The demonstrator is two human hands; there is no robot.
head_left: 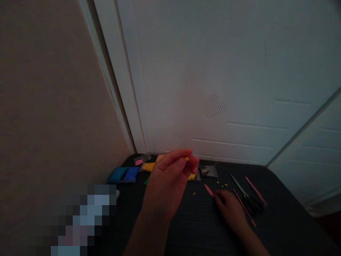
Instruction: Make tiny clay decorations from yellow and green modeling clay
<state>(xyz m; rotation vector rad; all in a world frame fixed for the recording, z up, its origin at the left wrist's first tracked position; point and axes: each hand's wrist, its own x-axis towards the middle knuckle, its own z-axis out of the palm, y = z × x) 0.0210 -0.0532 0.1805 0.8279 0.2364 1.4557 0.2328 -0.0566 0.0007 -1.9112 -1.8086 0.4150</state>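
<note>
My left hand (167, 188) is raised over the middle of the table, its thumb and fingertips pinching a small yellow piece of clay (187, 159). Lower and to the right, my right hand (231, 208) rests at the tabletop with its fingers closed on a pink modelling knife (209, 190). The blade points away to the left, while the handle is hidden under the hand. Several tiny yellow clay bits (222, 186) lie just beyond the right hand. One more yellow bit (194, 193) sits between the two hands.
Scissors (243, 190) lie right of my right hand, between a thin pink tool (245, 209) and another pink tool (256, 192). Blue clay packets (131, 174), an orange-yellow packet (148, 166) and a clear bag (209, 171) line the back. A white panel (173, 89) rises behind the table.
</note>
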